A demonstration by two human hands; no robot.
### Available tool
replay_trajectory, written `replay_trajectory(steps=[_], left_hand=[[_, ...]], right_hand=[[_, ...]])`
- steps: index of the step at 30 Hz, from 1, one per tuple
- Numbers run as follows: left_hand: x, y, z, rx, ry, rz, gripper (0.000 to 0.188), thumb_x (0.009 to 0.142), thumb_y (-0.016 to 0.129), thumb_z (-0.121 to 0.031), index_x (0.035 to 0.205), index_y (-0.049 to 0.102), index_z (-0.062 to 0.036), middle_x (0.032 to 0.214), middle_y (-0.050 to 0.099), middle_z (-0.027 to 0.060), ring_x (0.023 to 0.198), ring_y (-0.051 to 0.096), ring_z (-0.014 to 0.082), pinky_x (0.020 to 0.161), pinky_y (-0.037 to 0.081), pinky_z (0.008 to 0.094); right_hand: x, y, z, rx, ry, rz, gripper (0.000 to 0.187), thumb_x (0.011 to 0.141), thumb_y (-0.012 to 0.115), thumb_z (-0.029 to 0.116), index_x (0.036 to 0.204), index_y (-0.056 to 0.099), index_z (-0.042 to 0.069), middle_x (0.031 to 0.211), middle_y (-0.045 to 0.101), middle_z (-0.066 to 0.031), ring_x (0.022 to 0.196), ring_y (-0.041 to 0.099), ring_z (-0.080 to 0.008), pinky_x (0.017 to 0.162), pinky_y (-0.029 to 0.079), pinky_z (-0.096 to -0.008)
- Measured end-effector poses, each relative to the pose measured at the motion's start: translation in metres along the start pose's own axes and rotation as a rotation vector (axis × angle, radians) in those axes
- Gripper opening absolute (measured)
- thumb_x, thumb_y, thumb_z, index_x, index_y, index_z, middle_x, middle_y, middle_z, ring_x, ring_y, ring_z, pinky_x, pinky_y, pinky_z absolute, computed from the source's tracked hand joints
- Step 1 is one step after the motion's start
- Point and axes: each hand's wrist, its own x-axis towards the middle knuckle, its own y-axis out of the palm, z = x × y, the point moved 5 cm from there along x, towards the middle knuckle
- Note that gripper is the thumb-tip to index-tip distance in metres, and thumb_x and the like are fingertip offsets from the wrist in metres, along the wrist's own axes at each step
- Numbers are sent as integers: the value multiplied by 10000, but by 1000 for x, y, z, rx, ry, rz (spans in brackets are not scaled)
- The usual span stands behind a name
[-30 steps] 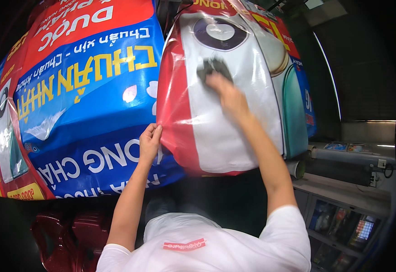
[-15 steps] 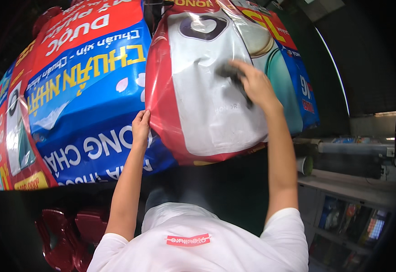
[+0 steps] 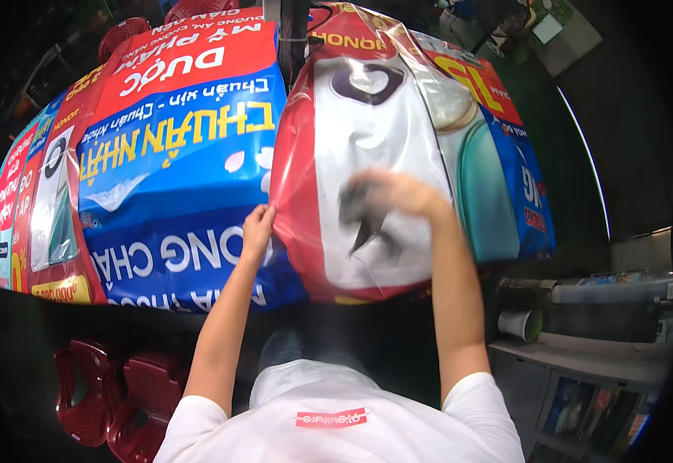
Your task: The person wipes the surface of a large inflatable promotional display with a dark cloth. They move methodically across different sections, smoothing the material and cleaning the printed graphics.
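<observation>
Glossy printed banner sheets drape over a large surface in front of me. My left hand (image 3: 259,225) pinches the left edge of the red and white banner (image 3: 336,185), where it meets the blue one (image 3: 166,197). In my right hand (image 3: 409,193) is a dark grey cloth (image 3: 363,212), pressed on the banner's white middle. Both hand and cloth are smeared by motion, and the cloth's loose end hangs toward me. Wrinkles and shiny reflections run across the plastic, and a green and blue printed part (image 3: 489,193) lies right of my hand.
Dark red plastic chairs (image 3: 139,393) stand at the lower left, with more red chairs (image 3: 124,35) behind the banners. To the right are a grey cabinet (image 3: 575,363) with glass-fronted shelves and a white bucket (image 3: 517,324). A grey post (image 3: 272,11) rises at the far edge.
My right hand and the cloth have moved left and toward me across the white area. My left hand keeps its pinch on the banner's edge. The whole view has shifted slightly.
</observation>
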Motion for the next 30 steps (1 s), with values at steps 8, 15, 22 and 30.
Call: replay_trajectory(steps=[8, 15, 22, 30], left_hand=[[-8, -7, -7, 24, -55, 151, 221, 953, 602, -203, 846, 626, -10, 667, 511, -8, 634, 445, 69, 579, 377, 269], [-8, -10, -10, 49, -34, 200, 122, 906, 641, -108, 887, 637, 12, 743, 560, 69, 670, 513, 161, 614, 401, 281], [-10, -9, -5, -19, -94, 189, 133, 937, 620, -124, 905, 641, 3, 746, 570, 23, 682, 506, 97, 641, 410, 255], [-9, -6, -7, -102, -96, 144, 196, 950, 610, -183, 887, 631, 1, 744, 542, -2, 696, 466, 64, 625, 389, 248]], right_hand=[[159, -299, -82, -511, 559, -1360, 487, 935, 543, 237, 1397, 447, 118, 1305, 592, -185, 1193, 576, -364, 999, 447, -459], [342, -249, -190, -766, 726, -1042, 532, 932, 483, 225, 1438, 370, 104, 1523, 372, -140, 1438, 303, -330, 1119, 330, -509], [353, -178, -173, -865, 221, -536, 510, 941, 460, 149, 1446, 401, 121, 1543, 340, -133, 1417, 329, -325, 1124, 351, -430], [257, -96, -108, -523, -32, -143, 449, 947, 527, 127, 1391, 471, 166, 1449, 471, -114, 1382, 392, -299, 1114, 367, -419]])
